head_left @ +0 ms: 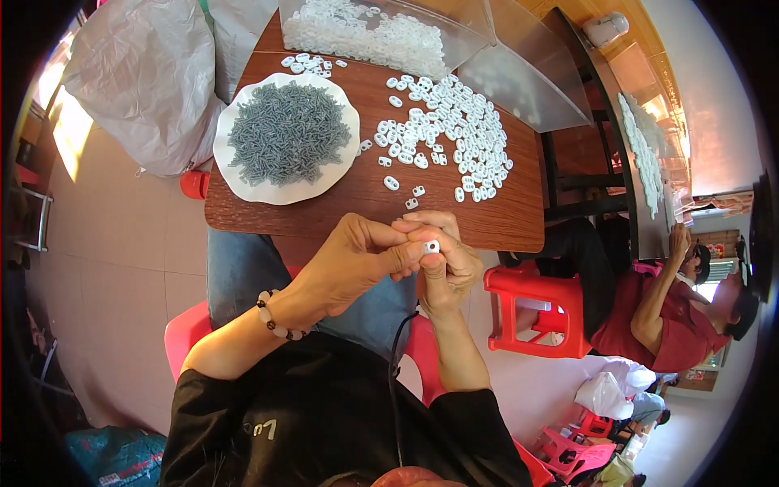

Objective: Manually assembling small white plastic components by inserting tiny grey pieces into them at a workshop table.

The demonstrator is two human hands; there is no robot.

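Just beyond my lap, at the front edge of the table, my two hands meet. My left hand [361,260], with a beaded bracelet at the wrist, pinches a small white plastic cord lock [431,247] between thumb and forefinger. My right hand [451,266] grips the same piece from the other side, its thumb below it. A dark round hole shows in the piece. A scalloped white plate [230,172] heaped with small grey springs [288,134] stands to the left. Loose white two-hole pieces [479,122] lie spread to the right.
A clear bin [479,24] of translucent white parts stands at the table's far edge. A white sack [142,81] is at the left. On the right are a red stool [540,312], a seated person in a red shirt [661,325] and another dark table [641,170].
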